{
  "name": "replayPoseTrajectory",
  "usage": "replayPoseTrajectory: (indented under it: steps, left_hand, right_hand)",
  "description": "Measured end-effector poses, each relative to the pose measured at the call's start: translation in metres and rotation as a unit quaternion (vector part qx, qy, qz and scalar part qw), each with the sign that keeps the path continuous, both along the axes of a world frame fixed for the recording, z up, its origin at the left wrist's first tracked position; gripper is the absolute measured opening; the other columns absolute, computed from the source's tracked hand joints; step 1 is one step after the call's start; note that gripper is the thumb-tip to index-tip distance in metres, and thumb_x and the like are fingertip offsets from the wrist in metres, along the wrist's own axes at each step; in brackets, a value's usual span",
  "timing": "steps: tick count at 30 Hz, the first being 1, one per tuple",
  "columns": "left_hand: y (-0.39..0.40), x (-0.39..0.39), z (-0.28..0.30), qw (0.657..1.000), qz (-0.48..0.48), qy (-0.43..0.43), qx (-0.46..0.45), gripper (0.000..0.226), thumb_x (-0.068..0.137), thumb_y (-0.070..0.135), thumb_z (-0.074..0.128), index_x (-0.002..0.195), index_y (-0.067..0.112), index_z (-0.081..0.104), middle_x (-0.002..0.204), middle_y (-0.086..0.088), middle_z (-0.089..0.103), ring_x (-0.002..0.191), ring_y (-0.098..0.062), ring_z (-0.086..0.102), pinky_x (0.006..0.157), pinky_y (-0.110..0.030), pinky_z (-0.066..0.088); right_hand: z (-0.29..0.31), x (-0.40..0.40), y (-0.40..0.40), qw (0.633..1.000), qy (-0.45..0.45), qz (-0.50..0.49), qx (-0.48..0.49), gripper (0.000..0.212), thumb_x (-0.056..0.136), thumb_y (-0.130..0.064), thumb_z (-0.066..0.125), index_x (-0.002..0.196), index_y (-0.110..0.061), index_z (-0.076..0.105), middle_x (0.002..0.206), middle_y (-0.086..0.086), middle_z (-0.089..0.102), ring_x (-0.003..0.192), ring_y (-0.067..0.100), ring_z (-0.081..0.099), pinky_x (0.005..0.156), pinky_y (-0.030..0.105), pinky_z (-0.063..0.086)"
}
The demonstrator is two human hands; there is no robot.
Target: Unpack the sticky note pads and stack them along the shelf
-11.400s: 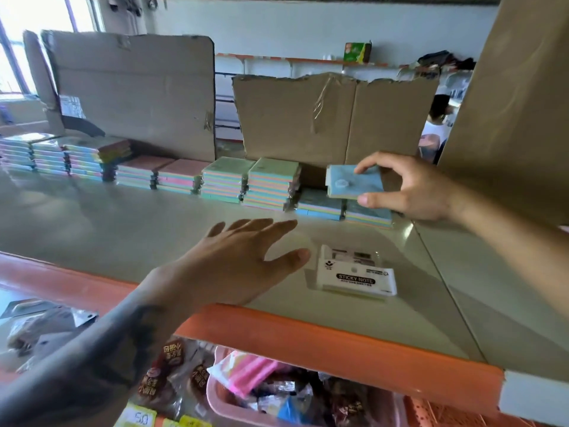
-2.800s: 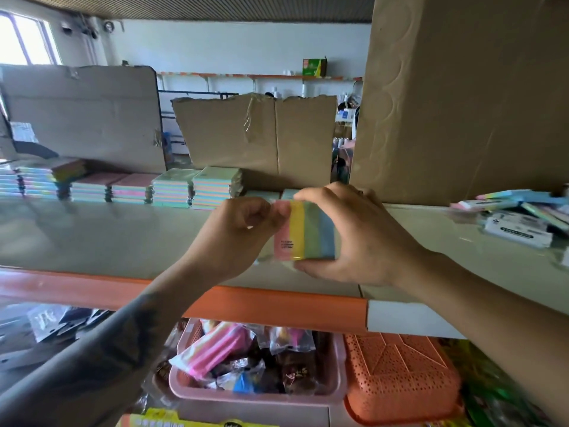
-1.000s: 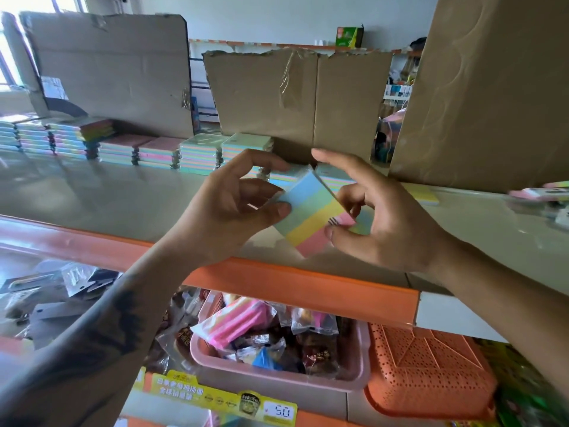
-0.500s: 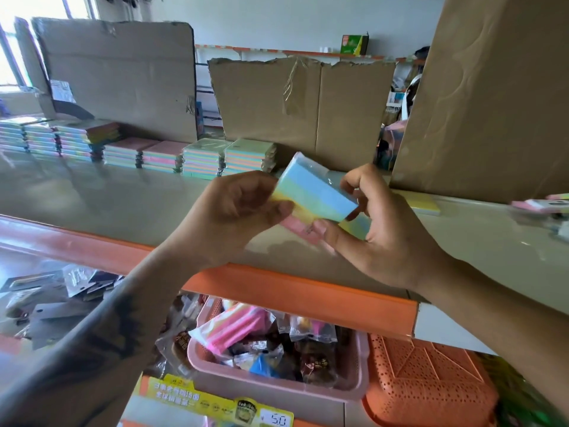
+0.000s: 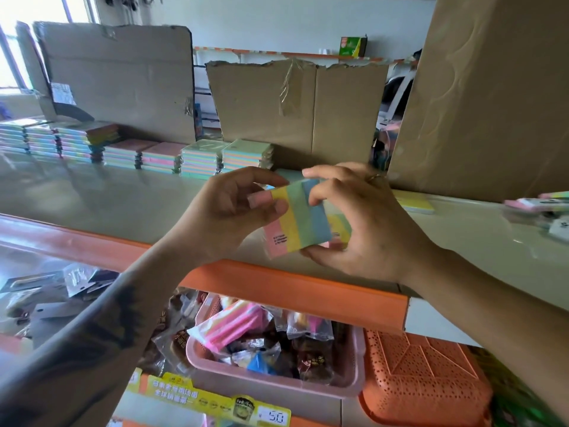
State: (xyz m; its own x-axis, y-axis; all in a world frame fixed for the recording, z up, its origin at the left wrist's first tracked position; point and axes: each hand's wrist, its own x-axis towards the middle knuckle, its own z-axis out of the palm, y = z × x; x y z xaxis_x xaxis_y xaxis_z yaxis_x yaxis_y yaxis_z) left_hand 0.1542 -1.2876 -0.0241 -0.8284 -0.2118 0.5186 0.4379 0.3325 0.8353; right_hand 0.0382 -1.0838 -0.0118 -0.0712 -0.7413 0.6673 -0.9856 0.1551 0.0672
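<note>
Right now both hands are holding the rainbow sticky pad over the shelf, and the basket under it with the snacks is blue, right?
Almost. Both hands, left and right, do hold the rainbow pad over the shelf, but the basket with the snacks is pink, not blue. The head view shows it under the shelf's orange edge.

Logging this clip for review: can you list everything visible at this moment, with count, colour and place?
sticky note pad: one, pink-yellow-green-blue stripes, held above the shelf's front edge
pad stacks: a row, pastel, along the shelf's back
loose yellow pad: one, right of the hands
cardboard panels: three, brown, behind the shelf
shelf: beige, orange front lip
pink basket: one, below, holds wrapped goods
orange basket: one, below right
left hand: pinches the pad's left edge
right hand: grips the pad's right side
</note>
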Motion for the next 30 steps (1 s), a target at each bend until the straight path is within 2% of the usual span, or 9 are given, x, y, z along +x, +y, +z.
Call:
replayPoseTrajectory:
  steps: [3,6,9,13,20,24,27,29,30]
  left_hand:
    - [0.001,0.005,-0.001,0.989,0.075,0.006,-0.127,0.056,0.072,0.043,0.083,0.121,0.025,0.066,0.108,-0.004,0.069,0.094,-0.011,0.066,0.082,-0.043,0.056]
    - [0.003,0.009,-0.001,0.957,0.102,0.015,-0.27,0.085,0.062,0.056,0.083,0.138,0.027,0.058,0.129,0.009,0.056,0.12,-0.009,0.056,0.095,-0.023,0.046]
    - [0.004,0.005,0.002,0.937,0.115,-0.018,-0.33,0.093,0.058,0.063,0.082,0.142,0.033,0.053,0.128,0.015,0.056,0.118,-0.003,0.055,0.099,-0.018,0.042]
    - [0.002,-0.001,0.011,0.931,0.091,-0.064,-0.347,0.099,0.052,0.065,0.083,0.142,0.041,0.049,0.12,0.019,0.058,0.11,0.002,0.057,0.091,-0.006,0.037]
    - [0.004,-0.002,0.018,0.925,0.09,-0.094,-0.358,0.092,0.052,0.046,0.082,0.136,0.05,0.045,0.114,0.024,0.063,0.101,-0.003,0.062,0.093,-0.028,0.049]
    - [-0.008,0.0,0.016,0.926,0.097,-0.13,-0.34,0.09,0.053,0.039,0.083,0.134,0.052,0.046,0.116,0.021,0.063,0.109,-0.008,0.062,0.098,-0.033,0.048]
    - [-0.019,0.005,0.015,0.927,0.099,-0.149,-0.33,0.088,0.054,0.037,0.085,0.133,0.051,0.048,0.116,0.019,0.063,0.113,-0.007,0.061,0.1,-0.035,0.047]
    - [-0.025,0.009,0.015,0.929,0.1,-0.157,-0.32,0.087,0.054,0.037,0.086,0.131,0.052,0.048,0.115,0.02,0.064,0.113,-0.007,0.061,0.1,-0.038,0.049]
    - [-0.028,0.01,0.015,0.929,0.101,-0.162,-0.317,0.086,0.054,0.036,0.086,0.129,0.054,0.048,0.115,0.02,0.064,0.113,-0.007,0.062,0.098,-0.04,0.05]
  right_hand:
    - [0.001,0.003,-0.001,1.0,-0.012,-0.025,0.004,0.065,0.069,-0.064,0.076,0.112,-0.019,0.059,0.13,-0.002,0.061,0.119,0.026,0.054,0.095,0.052,0.042]
    - [0.002,0.003,-0.001,0.996,-0.062,-0.052,0.031,0.07,0.067,-0.076,0.065,0.112,-0.023,0.056,0.118,-0.007,0.063,0.113,0.02,0.052,0.092,0.048,0.04]
    - [0.001,0.0,-0.001,0.991,-0.115,-0.054,0.04,0.07,0.065,-0.076,0.064,0.112,-0.025,0.055,0.112,-0.011,0.062,0.107,0.017,0.052,0.09,0.045,0.038]
    - [0.002,-0.003,0.001,0.984,-0.163,-0.044,0.058,0.074,0.063,-0.077,0.07,0.113,-0.024,0.054,0.11,-0.011,0.062,0.104,0.018,0.054,0.098,0.045,0.037]
    - [0.013,-0.006,0.008,0.969,-0.225,-0.035,0.094,0.072,0.064,-0.067,0.083,0.118,-0.033,0.05,0.113,-0.015,0.057,0.11,0.011,0.052,0.099,0.04,0.043]
    - [0.028,-0.034,0.019,0.934,-0.257,-0.079,0.234,0.076,0.061,-0.07,0.083,0.122,-0.05,0.043,0.131,-0.021,0.053,0.12,0.01,0.052,0.105,0.041,0.044]
    - [0.029,-0.05,0.019,0.904,-0.294,-0.08,0.301,0.077,0.067,-0.06,0.088,0.129,-0.047,0.044,0.129,-0.026,0.054,0.122,0.005,0.052,0.106,0.036,0.044]
    - [0.029,-0.055,0.017,0.898,-0.311,-0.063,0.304,0.074,0.071,-0.053,0.088,0.13,-0.044,0.045,0.124,-0.03,0.056,0.121,-0.004,0.05,0.106,0.03,0.043]
    - [0.028,-0.057,0.015,0.901,-0.312,-0.059,0.295,0.074,0.069,-0.057,0.088,0.129,-0.046,0.046,0.123,-0.029,0.058,0.119,-0.007,0.05,0.105,0.031,0.044]
